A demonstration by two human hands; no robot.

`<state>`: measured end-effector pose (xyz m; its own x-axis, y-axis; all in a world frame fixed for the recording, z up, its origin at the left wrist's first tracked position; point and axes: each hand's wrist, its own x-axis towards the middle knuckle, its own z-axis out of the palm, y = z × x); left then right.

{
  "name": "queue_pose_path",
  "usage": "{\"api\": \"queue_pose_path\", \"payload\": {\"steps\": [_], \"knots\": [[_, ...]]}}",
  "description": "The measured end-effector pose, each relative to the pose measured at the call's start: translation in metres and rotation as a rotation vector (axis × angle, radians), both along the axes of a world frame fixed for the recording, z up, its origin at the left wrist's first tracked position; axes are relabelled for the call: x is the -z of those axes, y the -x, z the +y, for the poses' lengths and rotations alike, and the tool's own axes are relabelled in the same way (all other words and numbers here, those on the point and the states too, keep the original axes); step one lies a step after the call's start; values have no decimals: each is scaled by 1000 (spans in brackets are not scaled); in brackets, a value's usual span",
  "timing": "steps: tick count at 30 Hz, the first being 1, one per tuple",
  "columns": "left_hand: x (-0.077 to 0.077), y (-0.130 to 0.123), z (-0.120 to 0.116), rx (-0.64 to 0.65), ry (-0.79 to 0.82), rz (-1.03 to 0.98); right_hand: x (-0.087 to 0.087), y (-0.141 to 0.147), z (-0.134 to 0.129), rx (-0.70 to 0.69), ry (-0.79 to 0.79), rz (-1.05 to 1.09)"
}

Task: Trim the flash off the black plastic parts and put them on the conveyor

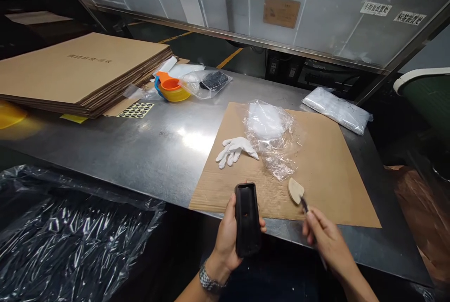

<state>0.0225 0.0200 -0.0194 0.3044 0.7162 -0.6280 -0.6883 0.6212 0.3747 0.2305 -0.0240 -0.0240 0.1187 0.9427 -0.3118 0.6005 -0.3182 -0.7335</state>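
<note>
My left hand (227, 234) is wrapped round a black hollow plastic housing (247, 227), its open side facing up, just off the table's front edge. In my right hand (325, 236) is a thin pen-like tool (304, 205) with a dark tip; its exact kind is blurred. The tip points at a beige wedge-shaped pad (296, 191) lying on the cardboard sheet (326, 170); whether they touch I cannot tell. Beyond my hands lie a white glove (236, 150) and a clear plastic bag (269, 124) with something white inside.
Stacked flat cardboard (87, 67) takes up the metal table's (158, 147) left end. Orange and yellow cups (172, 88), a bag with a dark item (213, 80) and a sticker sheet (135, 110) are beside it. A wrapped white packet (337, 109) lies at the back right.
</note>
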Motion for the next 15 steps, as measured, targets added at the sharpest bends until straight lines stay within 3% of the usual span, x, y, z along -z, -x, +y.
{"api": "queue_pose_path", "payload": {"steps": [3,6,8,10,14,15], "knots": [[2,-3,-2,105,124,-76,13,-30,23,119,-181,-409],[2,-7,-4,155,195,-111,23,-41,34,150,-272,-552],[2,-9,-5,183,213,-124,20,-32,31,121,-334,-596],[2,-10,-7,214,225,-142,8,-13,20,10,-418,-540],[2,-15,-12,250,237,-207,-26,39,-5,-496,-629,-186],[1,-17,-14,245,229,-226,-32,50,-8,-558,-650,-134]]}}
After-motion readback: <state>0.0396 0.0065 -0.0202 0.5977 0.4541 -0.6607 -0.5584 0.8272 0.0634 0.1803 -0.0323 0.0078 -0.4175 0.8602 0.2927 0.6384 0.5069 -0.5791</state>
